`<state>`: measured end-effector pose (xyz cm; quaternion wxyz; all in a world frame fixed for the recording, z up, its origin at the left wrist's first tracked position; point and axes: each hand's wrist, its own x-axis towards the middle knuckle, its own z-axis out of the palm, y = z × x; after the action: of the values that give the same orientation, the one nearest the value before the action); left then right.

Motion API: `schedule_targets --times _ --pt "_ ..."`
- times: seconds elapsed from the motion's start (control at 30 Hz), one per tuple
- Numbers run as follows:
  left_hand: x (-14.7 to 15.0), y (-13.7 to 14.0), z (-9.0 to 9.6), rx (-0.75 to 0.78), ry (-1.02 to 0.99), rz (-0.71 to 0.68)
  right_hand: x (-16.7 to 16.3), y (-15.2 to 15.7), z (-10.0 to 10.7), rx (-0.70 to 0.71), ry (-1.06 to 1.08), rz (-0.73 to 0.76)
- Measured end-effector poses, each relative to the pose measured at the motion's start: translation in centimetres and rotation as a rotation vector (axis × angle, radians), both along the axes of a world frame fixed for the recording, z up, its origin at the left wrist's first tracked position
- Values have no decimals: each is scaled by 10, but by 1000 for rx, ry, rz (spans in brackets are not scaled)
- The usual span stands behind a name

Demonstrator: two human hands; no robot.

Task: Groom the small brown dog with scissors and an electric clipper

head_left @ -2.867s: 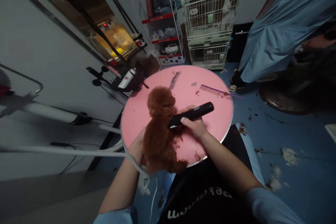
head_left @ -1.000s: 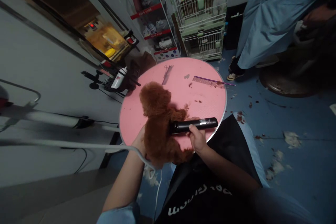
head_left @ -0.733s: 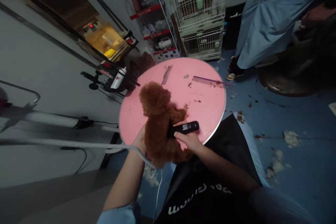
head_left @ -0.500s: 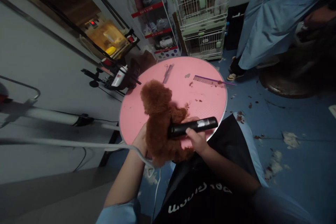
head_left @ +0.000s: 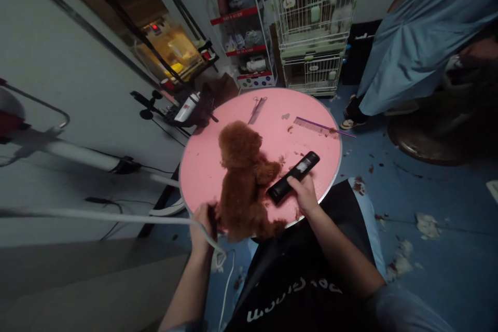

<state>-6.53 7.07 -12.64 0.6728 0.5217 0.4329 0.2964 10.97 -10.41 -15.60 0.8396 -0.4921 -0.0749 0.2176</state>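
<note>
Fingers of the right hand are wrapping closed around a black clipper, its head lying near a small brown dog's flank. That dog is standing on the pink round table — its rear at the near edge, where the left hand is gripping it. A purple comb and scissors are lying farther back.

Your left hand is half hidden behind the dog. You can't see the clipper blade against the dog's fur, and the bystander beyond the dog is cut off by the edge.
</note>
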Motion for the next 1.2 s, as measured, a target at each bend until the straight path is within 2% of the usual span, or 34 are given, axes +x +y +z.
schedule_targets --times 0.07,0.1,0.2,0.27,0.37,0.5,0.63,0.7,0.77,0.83,1.0,1.2 --pt "-26 -25 -19 -268 -66 74 5 0 5 72 -16 30" --pt "-34 -38 -27 -360 -123 68 5 1 8 91 -43 83" --pt "-30 -66 -37 -537 -257 95 2 11 14 88 -143 290" --pt "-15 -71 -33 -554 -330 134 1 18 16 57 -194 399" --pt "0 -67 -24 -509 -401 92 3 25 17 24 -233 466" --pt "-1 -65 -22 -438 -440 70 8 28 19 12 -267 542" --pt "-5 -67 -15 -496 -412 150 9 29 13 -4 -257 644" --pt "-4 -67 -9 -518 -415 231 8 28 10 11 -198 559" --pt "-2 -65 -4 -517 -425 298 6 27 10 68 -113 373" --pt "0 -63 -1 -505 -432 287 0 26 14 122 -74 251" --pt "5 -55 2 -398 -486 114 -21 30 25 72 -147 338" --pt "-1 -47 -3 -445 -483 85 -22 33 9 3 -103 338"
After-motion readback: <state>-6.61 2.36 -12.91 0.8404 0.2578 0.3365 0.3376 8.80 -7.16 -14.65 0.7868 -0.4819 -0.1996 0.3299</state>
